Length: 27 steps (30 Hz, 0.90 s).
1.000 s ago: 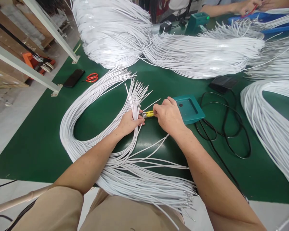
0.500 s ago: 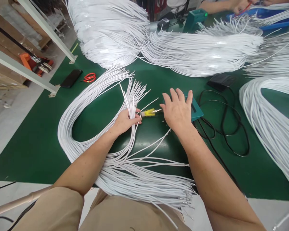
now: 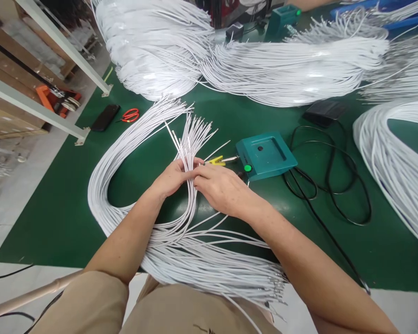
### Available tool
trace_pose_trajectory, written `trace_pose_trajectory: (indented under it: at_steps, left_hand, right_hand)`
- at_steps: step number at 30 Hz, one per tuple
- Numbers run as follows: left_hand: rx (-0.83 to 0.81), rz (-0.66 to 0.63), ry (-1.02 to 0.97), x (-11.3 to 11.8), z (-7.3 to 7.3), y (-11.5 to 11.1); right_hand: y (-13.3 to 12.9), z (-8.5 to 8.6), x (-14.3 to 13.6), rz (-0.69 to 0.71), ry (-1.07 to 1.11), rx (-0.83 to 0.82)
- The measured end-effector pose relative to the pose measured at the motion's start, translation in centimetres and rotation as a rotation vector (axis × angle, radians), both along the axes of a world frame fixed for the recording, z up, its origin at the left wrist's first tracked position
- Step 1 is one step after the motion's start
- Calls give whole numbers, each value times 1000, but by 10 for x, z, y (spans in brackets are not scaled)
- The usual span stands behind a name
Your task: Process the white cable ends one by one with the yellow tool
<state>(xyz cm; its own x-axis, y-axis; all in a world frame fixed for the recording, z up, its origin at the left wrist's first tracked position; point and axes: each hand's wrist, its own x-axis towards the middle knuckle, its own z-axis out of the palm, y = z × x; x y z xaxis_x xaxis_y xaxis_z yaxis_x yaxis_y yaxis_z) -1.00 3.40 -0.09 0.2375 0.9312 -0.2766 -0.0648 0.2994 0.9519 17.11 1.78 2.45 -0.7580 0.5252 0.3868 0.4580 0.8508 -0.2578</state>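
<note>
A long bundle of white cables [image 3: 101, 181] curves over the green table, its loose ends fanning out at the top. My left hand [image 3: 172, 178] is closed round several of these cables. Against it, my right hand [image 3: 223, 185] has its fingers bent together at the same cables; what its fingertips pinch is hidden. Just beyond the fingers a yellow clip [image 3: 217, 160] sits on a metal rod from a teal box [image 3: 268, 155] with a lit green button [image 3: 248, 168]. More cable ends [image 3: 230, 264] spread toward my lap.
Large white cable piles [image 3: 292, 69] lie along the back, another coil [image 3: 386, 153] at the right. Red-handled scissors [image 3: 130, 115] and a black phone [image 3: 105, 118] rest at the left. A black cord [image 3: 329, 185] loops beside a dark pedal-like block [image 3: 323, 113].
My right hand has come off the teal box, leftward and down to my left hand, and its spread fingers have closed. The box and its green light now show.
</note>
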Motion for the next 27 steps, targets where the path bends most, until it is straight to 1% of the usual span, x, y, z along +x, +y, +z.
trace_pose_trajectory:
  at_steps: [3, 5, 6, 7, 8, 10, 11, 12, 13, 16, 17, 18, 19, 21, 24, 27]
  left_hand:
    - [-76, 16, -75, -2, 5, 1]
    - [-106, 45, -96, -4, 7, 1]
    - [-109, 58, -94, -5, 7, 1]
    - [-106, 67, -85, -6, 7, 1]
    - [-98, 71, -70, -7, 6, 1]
    - [-71, 68, -33, -6, 3, 1]
    - [-49, 72, -16, -5, 1, 1]
    - [-18, 74, -1, -3, 0, 1]
    - [17, 73, 11, -1, -2, 1]
    - [109, 53, 52, 10, -5, -3]
    - [125, 38, 69, 14, -5, -4]
    - [131, 26, 84, 17, -4, -6]
    - [131, 20, 90, 20, -4, -7]
    - [120, 24, 70, 24, -2, -10]
    - [114, 92, -4, 26, -1, -11]
    - [146, 149, -36, 27, 0, -11]
  right_hand:
    - [1, -7, -1, 2, -55, -22]
    - [0, -11, -3, -30, -139, -95]
    - [-1, -11, -3, -59, -199, -167]
    - [-3, -9, -3, -80, -268, -270]
    - [-5, -7, -2, -71, -334, -397]
    - [-6, 2, 1, 17, -393, -660]
    - [-4, 6, 4, 44, -353, -754]
    - [-2, 10, 6, 25, -258, -810]
    - [2, 14, 8, -50, -116, -835]
    - [15, 17, 12, -411, 369, -877]
    - [19, 15, 12, -478, 485, -916]
    - [22, 13, 11, -508, 568, -959]
    - [24, 11, 11, -508, 628, -1000]
    - [26, 6, 9, -459, 713, -1053]
    - [24, 2, 7, -383, 789, -1069]
    - [23, 0, 5, -340, 860, -1102]
